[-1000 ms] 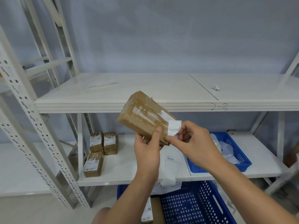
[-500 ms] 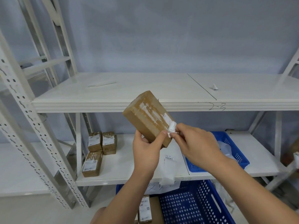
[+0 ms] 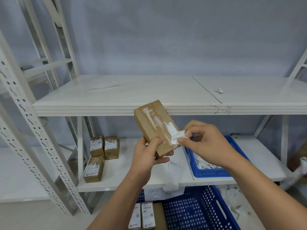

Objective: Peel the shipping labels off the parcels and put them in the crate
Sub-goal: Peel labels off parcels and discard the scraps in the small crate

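We are facing a white metal shelving rack (image 3: 116, 97), and its lower shelf (image 3: 126, 176) is carrying most of what we are working with. Below that shelf a large blue perforated crate (image 3: 199, 211) is sitting on the floor, with labelled boxes (image 3: 147, 214) standing at its left end. On the right of the lower shelf a shallow blue bin (image 3: 211, 174) is holding a heap of crumpled white paper. On the left of the same shelf three brown parcels (image 3: 94, 168) are waiting with their white labels on. We are holding one more brown parcel (image 3: 152, 127) up in front of the rack, tilted, its top end leaning left. Our left hand (image 3: 147, 156) is gripping its lower end, thumb across the front face and fingers curled underneath. Our right hand (image 3: 204, 146) is pinching the half-lifted shipping label (image 3: 177, 137) between thumb and forefinger at the parcel's right edge, the other fingers loosely curled. A white sheet (image 3: 172, 175) is hanging over the lower shelf's front edge, and a small paper scrap (image 3: 219, 90) is lying on the upper shelf.
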